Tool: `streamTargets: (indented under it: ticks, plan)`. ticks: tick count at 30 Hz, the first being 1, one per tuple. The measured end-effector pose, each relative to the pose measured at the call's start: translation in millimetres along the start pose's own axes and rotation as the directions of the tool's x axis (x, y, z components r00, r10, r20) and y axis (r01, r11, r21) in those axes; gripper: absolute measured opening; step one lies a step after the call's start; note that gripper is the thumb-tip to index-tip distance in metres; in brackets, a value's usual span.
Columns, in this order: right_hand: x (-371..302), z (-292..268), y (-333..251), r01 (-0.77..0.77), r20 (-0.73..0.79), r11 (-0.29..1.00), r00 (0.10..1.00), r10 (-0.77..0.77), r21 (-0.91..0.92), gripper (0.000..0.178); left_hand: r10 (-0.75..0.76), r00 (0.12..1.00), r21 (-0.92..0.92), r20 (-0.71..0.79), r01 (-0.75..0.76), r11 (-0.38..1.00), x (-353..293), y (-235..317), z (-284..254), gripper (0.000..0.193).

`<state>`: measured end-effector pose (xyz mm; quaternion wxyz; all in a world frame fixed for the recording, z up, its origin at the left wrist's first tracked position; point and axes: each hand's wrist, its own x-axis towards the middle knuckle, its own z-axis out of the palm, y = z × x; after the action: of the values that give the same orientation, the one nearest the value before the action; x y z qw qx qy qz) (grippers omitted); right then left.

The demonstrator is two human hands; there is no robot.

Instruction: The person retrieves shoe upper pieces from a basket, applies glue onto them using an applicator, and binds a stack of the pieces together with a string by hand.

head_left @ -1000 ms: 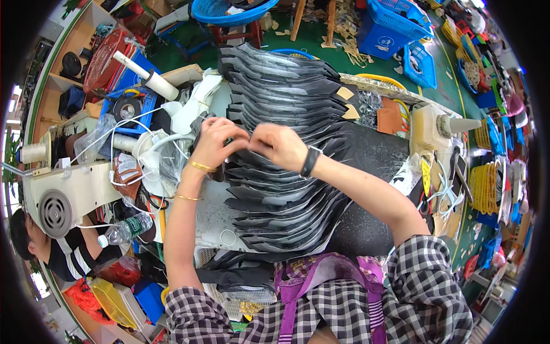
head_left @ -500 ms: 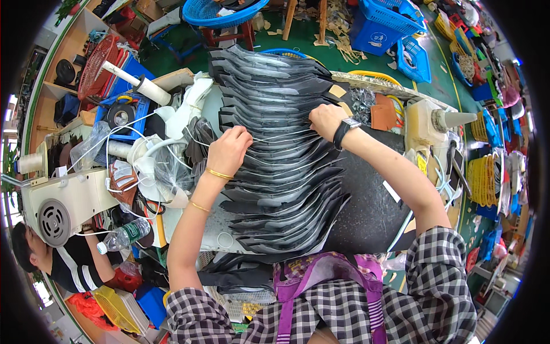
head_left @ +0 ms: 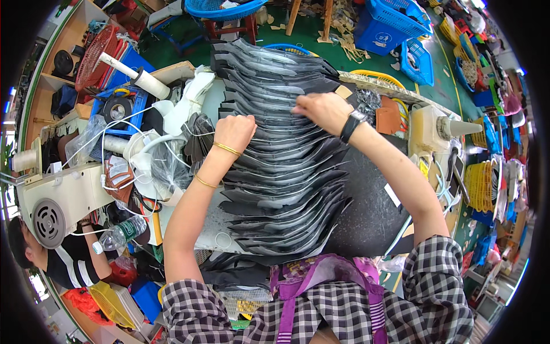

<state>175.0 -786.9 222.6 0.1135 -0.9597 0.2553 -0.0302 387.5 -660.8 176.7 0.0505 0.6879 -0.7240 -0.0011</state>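
Observation:
Overlapping dark grey-black sheet pieces, shaped alike with whitish curved edges, lie fanned in a long row on the table in front of me. At the left side of the row, my left hand is closed, thumb and fingers pressed together near the pieces' edges. My right hand is above the upper middle of the row, its fingers bent and pinched and slightly blurred. What either hand holds, if anything, is hidden or too small to make out. A black-strapped watch is on my right wrist.
At left stand a cream sewing machine, a plastic bottle and a white thread cone, with a person beyond. A cream container with a spout stands at right. Blue baskets sit on the green floor.
My right hand has moved left and slightly up over the row. My left hand has risen slightly. The thin white strand seen between them earlier no longer shows clearly.

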Motion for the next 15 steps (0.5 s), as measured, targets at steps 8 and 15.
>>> streamTargets:
  ticks: [8, 15]
  plan:
    - [21, 23, -58, 0.063, -0.157, 0.995, 0.986, -0.050, 0.076, 0.042, 0.027, 1.000, -0.041, -0.010, -0.028, 0.999, 9, -24, -5, 0.033]
    - [38, 21, -64, 0.042, 0.127, 0.996, 0.991, -0.052, 0.080, 0.033, 0.027, 0.999, -0.078, -0.021, -0.028, 0.997, 6, -31, -7, 0.027]
